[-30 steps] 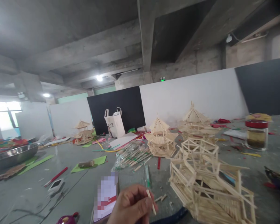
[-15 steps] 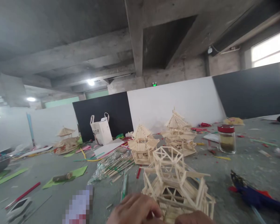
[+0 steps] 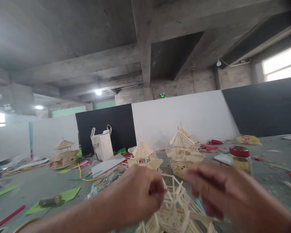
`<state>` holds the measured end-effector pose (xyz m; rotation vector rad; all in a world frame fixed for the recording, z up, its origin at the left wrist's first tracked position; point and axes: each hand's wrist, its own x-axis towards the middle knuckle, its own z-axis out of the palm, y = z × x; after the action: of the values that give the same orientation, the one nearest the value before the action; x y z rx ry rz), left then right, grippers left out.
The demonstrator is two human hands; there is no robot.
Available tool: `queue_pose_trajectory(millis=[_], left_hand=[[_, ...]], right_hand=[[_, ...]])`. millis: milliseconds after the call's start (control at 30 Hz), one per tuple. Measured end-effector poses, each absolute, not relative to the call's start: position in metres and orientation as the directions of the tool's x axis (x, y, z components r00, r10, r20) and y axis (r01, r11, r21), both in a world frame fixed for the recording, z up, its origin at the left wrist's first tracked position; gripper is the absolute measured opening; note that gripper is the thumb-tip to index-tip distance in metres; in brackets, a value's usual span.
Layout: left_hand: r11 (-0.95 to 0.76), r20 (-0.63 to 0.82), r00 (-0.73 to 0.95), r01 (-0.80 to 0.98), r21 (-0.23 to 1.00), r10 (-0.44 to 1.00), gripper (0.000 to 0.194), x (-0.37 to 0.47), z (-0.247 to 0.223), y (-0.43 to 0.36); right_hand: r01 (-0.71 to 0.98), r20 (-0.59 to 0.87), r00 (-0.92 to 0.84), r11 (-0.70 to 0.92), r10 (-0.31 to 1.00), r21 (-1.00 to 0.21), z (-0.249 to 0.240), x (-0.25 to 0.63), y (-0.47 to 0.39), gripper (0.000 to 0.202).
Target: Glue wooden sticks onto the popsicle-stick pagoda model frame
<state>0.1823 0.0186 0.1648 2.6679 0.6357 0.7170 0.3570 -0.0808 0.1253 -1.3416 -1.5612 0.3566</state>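
Low in the near middle, a stick model (image 3: 174, 207) stands on the grey floor (image 3: 38, 181), its open frame top rising between both hands. Left hand (image 3: 138, 191) is curled into a loose fist just left of the frame, fingers (image 3: 155, 187) tucked in at its edge; whether they pinch anything I cannot tell. Right hand (image 3: 220, 191) is blurred, fingers partly spread and bent, just right of the frame, seemingly holding nothing. Farther off stand two finished pavilions (image 3: 143, 155) (image 3: 184, 149). A red-lidded jar (image 3: 240, 158) sits to the right, a white bag (image 3: 102, 145) far left of centre, and a third pavilion (image 3: 63, 155) farther left.
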Motion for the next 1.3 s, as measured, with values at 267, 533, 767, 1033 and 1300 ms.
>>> queue_pose_trajectory(millis=[267, 533, 767, 1033, 1300], left_hand=[[-0.545, -0.008, 0.722, 0.53, 0.649, 0.692, 0.003, 0.241, 0.186, 0.062], [-0.598, -0.16, 0.744, 0.629, 0.496, 0.649, 0.012, 0.257, 0.179, 0.079], [-0.707, -0.258, 0.759, 0.651, 0.276, 0.598, 0.012, 0.27, 0.186, 0.08], [-0.738, -0.259, 0.771, 0.634, 0.23, 0.582, 0.012, 0.272, 0.186, 0.081], [-0.712, -0.223, 0.766, 0.643, 0.282, 0.603, 0.012, 0.268, 0.184, 0.082]], right_hand=[[0.618, 0.469, 0.219, 0.25, 0.856, -0.745, 0.155, 0.408, 0.006, 0.031], [0.539, 0.133, 0.072, 0.074, 0.988, -0.839, 0.107, 0.436, 0.047, 0.028], [0.464, 0.087, 0.014, 0.07, 0.996, -0.883, 0.095, 0.437, 0.034, 0.02], [0.451, 0.073, 0.023, 0.055, 0.997, -0.891, 0.086, 0.442, 0.035, 0.019], [0.459, 0.072, 0.024, 0.053, 0.997, -0.887, 0.082, 0.44, 0.033, 0.019]])
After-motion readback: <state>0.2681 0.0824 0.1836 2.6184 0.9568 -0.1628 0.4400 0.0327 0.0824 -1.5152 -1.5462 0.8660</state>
